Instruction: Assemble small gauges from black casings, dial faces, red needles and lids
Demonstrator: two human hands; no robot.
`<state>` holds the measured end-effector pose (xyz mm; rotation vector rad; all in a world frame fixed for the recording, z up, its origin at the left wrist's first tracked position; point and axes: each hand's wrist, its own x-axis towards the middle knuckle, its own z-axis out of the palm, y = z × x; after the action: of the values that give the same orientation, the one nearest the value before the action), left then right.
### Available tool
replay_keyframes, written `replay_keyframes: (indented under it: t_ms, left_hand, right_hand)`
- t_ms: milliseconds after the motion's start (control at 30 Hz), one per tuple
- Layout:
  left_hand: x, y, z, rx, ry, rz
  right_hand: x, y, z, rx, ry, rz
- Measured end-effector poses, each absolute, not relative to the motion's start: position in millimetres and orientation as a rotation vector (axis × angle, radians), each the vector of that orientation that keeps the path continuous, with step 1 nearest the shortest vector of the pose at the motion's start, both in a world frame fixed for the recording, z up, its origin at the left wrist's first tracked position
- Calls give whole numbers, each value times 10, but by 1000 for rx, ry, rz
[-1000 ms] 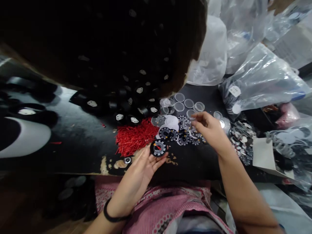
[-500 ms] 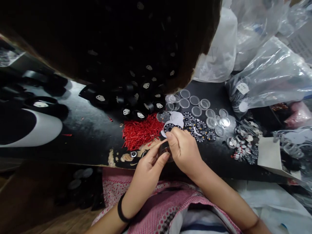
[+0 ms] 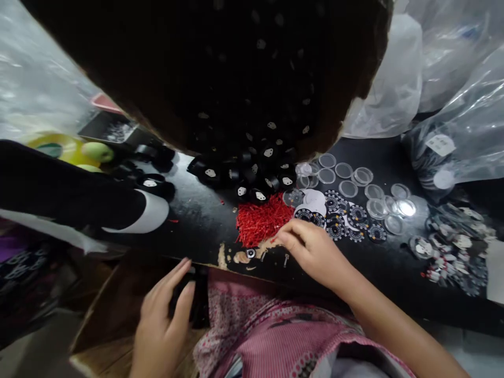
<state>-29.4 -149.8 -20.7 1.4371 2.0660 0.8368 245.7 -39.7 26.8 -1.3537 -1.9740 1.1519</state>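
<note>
My left hand [image 3: 163, 315] is over an open cardboard box below the table edge, its fingers apart and nothing held between them. At the right edge of a pile of red slivers [image 3: 262, 220], my right hand [image 3: 309, 247] pinches a small red piece [image 3: 273, 240] between thumb and fingertips. Beside the pile lie black printed dials [image 3: 357, 214] and white discs [image 3: 315, 199]. Clear round covers [image 3: 344, 170] are spread farther right. Black round housings [image 3: 252, 170] with white plates sit behind the red pile.
A large dark-filled container [image 3: 236, 68] overhangs the back. Plastic bags [image 3: 484, 126] and loose small parts [image 3: 459, 247] are at right. A black roll with a white rim [image 3: 155, 212] stands left. The cardboard box [image 3: 106, 310] is below the table edge.
My hands have parted. The left moved down and left off the black round part, which is no longer between them; the right now pinches by the red pile. The view has shifted left.
</note>
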Motion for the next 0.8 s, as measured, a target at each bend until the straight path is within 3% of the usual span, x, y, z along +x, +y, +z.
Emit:
replay_keyframes:
  t_ms: [133,300,433,533,633,800]
  left_hand:
    - [12,-682,-142,1566,1942,917]
    - [220,150,-164,1582,1978,813]
    - [256,125,-239,1467,1937,1033]
    - [362,-53,-216,1278,1795,1334]
    - [510,-220,-117,834,1369,1523]
    - [690,-490,17,349,958,1322]
  right_hand:
    - [2315,-489,295,-1226,-2212,1202]
    - [2485,-643,254,-1397,-2222,1162]
    - [2662,-660,201,-1503,-2141,1178]
    - [2736,-545,147,-1697,-2114,888]
    - [2773,-391,77,-1848,-2227,555]
    - [2794,-271,-18,-1878,-2178,484]
